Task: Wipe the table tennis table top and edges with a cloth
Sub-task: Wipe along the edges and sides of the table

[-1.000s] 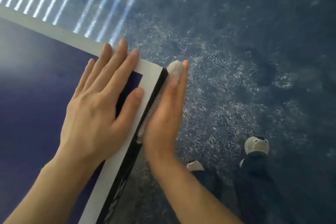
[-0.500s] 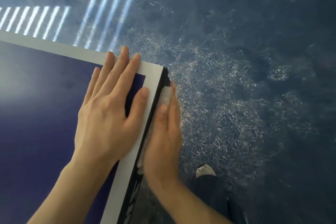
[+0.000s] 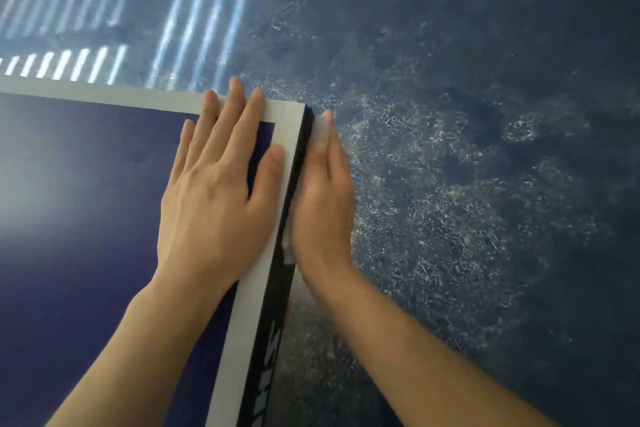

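Left hand (image 3: 214, 194) flat on table (image 3: 86, 218) corner, right hand (image 3: 323, 198) straight-fingered, pressing cloth (image 3: 320, 130) against edge

You are looking down on one corner of the table tennis table (image 3: 86, 218): a dark blue top with a white line running along both edges and meeting at the corner near the top middle of your view. Its side edge is a black band that runs from that corner down toward you, with white lettering on it low in the frame, too skewed to read. The cloth (image 3: 320, 130) is pale, whitish and bunched, lying flat against that black side edge just below the corner. Only its upper tip and a thin strip along the edge show; the rest is covered.
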